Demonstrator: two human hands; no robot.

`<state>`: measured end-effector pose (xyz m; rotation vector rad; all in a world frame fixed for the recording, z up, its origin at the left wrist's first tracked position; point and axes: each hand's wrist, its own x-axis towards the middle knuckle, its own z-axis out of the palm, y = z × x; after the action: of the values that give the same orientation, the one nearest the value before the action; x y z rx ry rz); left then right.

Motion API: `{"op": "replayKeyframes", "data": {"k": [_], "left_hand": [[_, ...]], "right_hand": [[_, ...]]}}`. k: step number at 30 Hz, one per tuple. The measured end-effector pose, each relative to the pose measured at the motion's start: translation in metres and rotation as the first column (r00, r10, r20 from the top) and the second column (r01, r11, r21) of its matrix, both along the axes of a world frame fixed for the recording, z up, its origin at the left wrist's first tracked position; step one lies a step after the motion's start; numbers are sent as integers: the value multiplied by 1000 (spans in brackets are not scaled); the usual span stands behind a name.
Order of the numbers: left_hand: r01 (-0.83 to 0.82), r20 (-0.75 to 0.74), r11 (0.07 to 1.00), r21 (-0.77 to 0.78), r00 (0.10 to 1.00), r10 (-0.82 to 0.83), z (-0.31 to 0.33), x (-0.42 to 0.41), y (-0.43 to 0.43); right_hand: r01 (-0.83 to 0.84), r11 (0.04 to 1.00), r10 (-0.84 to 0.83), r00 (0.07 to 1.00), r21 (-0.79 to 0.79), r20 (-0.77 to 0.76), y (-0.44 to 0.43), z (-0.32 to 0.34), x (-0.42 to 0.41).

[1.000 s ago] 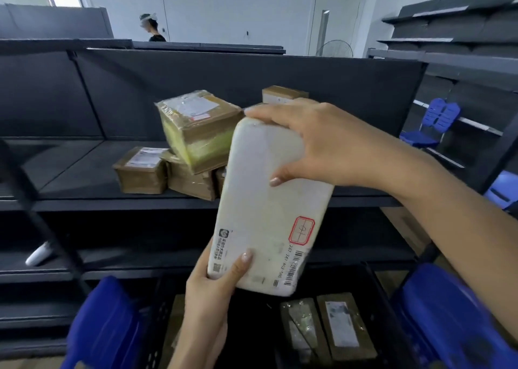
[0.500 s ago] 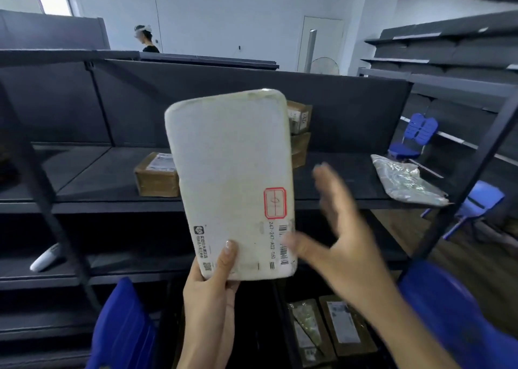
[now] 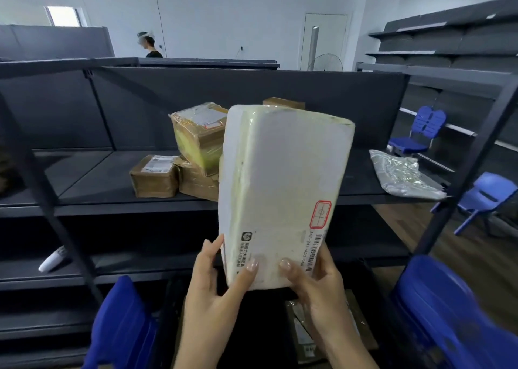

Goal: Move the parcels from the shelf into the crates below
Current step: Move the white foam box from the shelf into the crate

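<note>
The right hand [image 3: 316,284] has come back to the white parcel [image 3: 283,189], thumb and fingers gripping its lower right corner; the left hand [image 3: 213,298] grips the lower left. The parcel stands upright at frame centre, above the dark crate [image 3: 260,329]. It looks light, stiff and film-slick, so its edges are likely the best hold. Brown boxes [image 3: 155,176] sit on the shelf [image 3: 84,197] behind.

White wall [image 3: 224,18] with a door [image 3: 326,32]; fan [image 3: 325,62] before it, window [image 3: 62,16] far left, blue chairs [image 3: 420,133] right
</note>
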<state>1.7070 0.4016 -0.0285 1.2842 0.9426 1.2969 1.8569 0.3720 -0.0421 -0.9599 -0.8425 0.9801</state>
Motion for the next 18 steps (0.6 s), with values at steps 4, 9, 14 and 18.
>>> {"op": "replayKeyframes", "data": {"k": [4,9,14,18], "left_hand": [[15,-235,963,270,971,51,53,-11,13],[110,-413,834,541,898,150,140,-17,37],[-34,-363,865,500,899,245,137,-26,39],[-141,-180,887,440,954,241,119,-37,40]], "right_hand": [[-75,997,75,997,12,-12,-7,-3,6],[-117,993,115,988,6,102,-10,-5,5],[-162,987,157,952,-4,263,-11,10,20],[-88,996,85,940,-7,330,-11,36,39]]}}
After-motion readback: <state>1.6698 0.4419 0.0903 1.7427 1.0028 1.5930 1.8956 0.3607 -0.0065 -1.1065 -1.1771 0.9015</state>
